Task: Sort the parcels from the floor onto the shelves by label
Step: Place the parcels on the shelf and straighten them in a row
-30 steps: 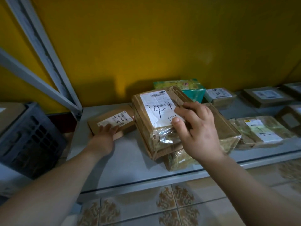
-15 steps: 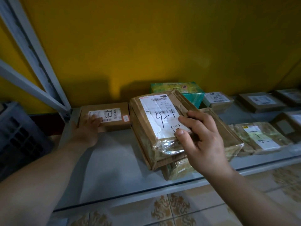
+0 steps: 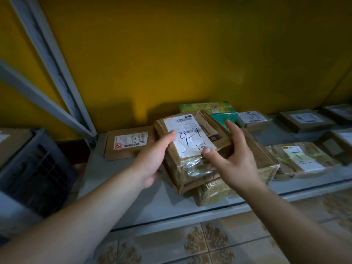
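Observation:
A brown taped parcel (image 3: 190, 136) with a white label marked "1-6" lies tilted on top of another taped parcel (image 3: 215, 189) on the grey shelf (image 3: 133, 202). My left hand (image 3: 152, 159) grips its left edge, thumb on the label. My right hand (image 3: 236, 164) holds its right side, with the thumb on the label's lower corner and the fingers reaching along the far edge. Left of them a flat brown box (image 3: 125, 147) with a label lies by the shelf's back corner.
Behind stands a green box (image 3: 209, 108). Several more labelled parcels lie to the right, one of them (image 3: 301, 159) marked "1-6". A dark crate (image 3: 38, 168) sits left of the shelf, beside grey frame bars (image 3: 49, 60). Tiled floor (image 3: 171, 244) runs below the shelf edge.
My left hand has let go of the flat box at the back left and moved right to take the top parcel's left edge. My right hand has shifted to its right side.

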